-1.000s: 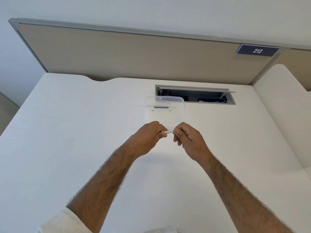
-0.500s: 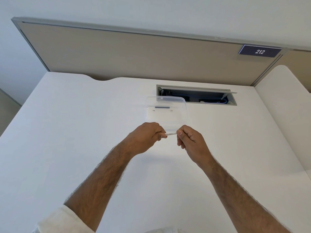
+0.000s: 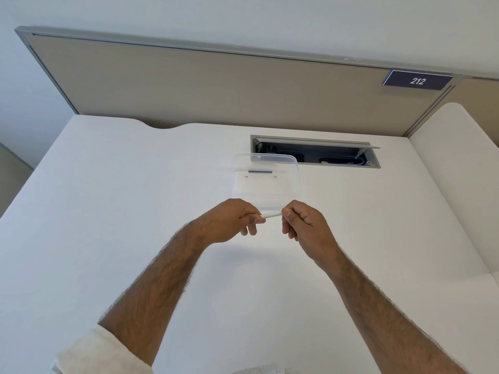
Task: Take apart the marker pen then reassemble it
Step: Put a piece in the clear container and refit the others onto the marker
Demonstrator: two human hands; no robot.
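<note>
A thin white marker part (image 3: 270,215) runs between my two hands above the white desk (image 3: 135,211). My left hand (image 3: 232,221) pinches its left end and my right hand (image 3: 302,225) grips its right end; most of it is hidden inside my fingers. Just behind my hands stands a clear plastic container (image 3: 267,182) on the desk. A small dark blue strip (image 3: 260,171) and two tiny pieces lie inside it.
An open cable slot (image 3: 316,155) with blue wires is set into the desk behind the container. A beige partition (image 3: 216,87) with a "212" sign (image 3: 417,81) closes the back. A white side panel (image 3: 456,184) stands at the right.
My hands have drawn a little apart, so more of the white part shows between them. The view has shifted slightly.
</note>
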